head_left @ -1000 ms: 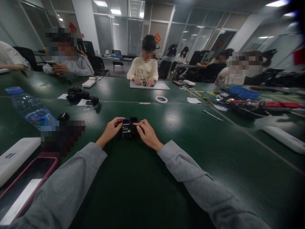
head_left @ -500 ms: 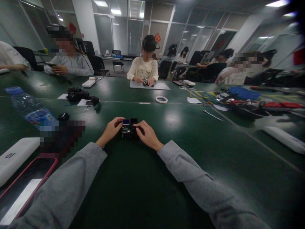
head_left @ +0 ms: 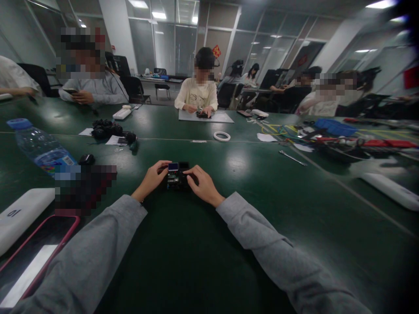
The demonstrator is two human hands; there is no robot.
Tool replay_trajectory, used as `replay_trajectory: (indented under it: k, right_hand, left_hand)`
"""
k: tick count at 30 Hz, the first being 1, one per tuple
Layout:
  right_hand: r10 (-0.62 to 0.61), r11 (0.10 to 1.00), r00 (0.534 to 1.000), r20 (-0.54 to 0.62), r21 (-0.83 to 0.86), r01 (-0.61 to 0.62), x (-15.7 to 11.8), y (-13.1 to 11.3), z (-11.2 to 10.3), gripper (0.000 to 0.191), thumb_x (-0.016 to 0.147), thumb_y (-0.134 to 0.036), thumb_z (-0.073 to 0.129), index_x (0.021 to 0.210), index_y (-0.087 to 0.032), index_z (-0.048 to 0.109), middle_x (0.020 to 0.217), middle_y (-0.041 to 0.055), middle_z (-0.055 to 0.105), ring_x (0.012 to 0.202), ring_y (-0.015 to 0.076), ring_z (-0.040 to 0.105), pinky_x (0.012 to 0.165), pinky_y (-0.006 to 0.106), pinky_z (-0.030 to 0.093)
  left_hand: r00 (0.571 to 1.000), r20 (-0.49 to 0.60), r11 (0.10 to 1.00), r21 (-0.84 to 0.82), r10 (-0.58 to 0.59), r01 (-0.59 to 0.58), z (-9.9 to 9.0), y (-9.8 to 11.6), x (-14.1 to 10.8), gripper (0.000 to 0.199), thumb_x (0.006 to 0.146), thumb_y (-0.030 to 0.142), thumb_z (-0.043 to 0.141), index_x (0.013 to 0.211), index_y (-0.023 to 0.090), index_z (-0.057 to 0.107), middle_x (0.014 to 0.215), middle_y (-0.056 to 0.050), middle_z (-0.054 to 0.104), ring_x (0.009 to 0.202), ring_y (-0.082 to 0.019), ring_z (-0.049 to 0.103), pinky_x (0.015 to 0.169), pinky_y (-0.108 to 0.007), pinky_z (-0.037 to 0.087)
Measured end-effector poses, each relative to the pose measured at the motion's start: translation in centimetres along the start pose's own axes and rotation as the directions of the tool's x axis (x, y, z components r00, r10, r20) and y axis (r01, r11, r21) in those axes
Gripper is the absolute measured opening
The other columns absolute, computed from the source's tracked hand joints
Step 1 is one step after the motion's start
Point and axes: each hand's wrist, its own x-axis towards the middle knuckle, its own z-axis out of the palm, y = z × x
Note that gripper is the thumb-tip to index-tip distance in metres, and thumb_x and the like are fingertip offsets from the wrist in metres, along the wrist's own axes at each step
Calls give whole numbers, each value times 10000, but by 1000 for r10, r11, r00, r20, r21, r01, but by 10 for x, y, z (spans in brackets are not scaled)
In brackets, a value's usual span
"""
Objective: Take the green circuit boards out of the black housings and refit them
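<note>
A small electronic device (head_left: 173,178) with a little screen at its top left and an exposed circuit board sits on the green table (head_left: 196,253) in front of me. Its right half is a dark casing with a second dark panel at the top. My left hand (head_left: 153,176) grips the left edge, fingers bent along the upper corner and thumb at the side. From the other side, my right hand (head_left: 201,181) holds the right edge, with the index finger bent over the dark half and the thumb lower down. The undersides of the fingers are hidden.
Left lie a water bottle (head_left: 42,148), a white power bank (head_left: 22,218) and a red-edged phone (head_left: 42,253). Ahead is a white tape roll (head_left: 221,136); to the right, a wrench (head_left: 292,158) and tangled cables (head_left: 314,133). A person (head_left: 198,93) works opposite.
Both hands keep their places on the device, with no clear movement. Across the table, the person's hands have shifted slightly over their work.
</note>
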Motion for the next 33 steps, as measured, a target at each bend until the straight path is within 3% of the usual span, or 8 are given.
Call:
replay_trajectory:
  k: [25, 33]
  right_hand:
    - [0, 1000, 1000, 4, -17, 0, 0, -2, -1, 190, 913, -196, 450, 1062, -211, 567, 963, 42, 533, 876, 183, 538, 750, 309, 447]
    - [34, 998, 996, -79, -58, -39, 0, 1, 2, 236, 904, -136, 421, 1042, -224, 591, 957, 52, 526, 890, 193, 528, 782, 323, 449]
  left_hand:
    - [1000, 0, 1000, -16, -7, 7, 0, 2, 0, 319, 854, 319, 534, 1131, 169, 583, 1167, -99, 641, 1083, -213, 612, 984, -428, 458]
    - [1000, -4, 1000, 16, -8, 8, 0, 6, -1, 305, 859, 339, 521, 1103, 180, 608, 1135, -87, 654, 1050, -215, 621, 955, -419, 475]
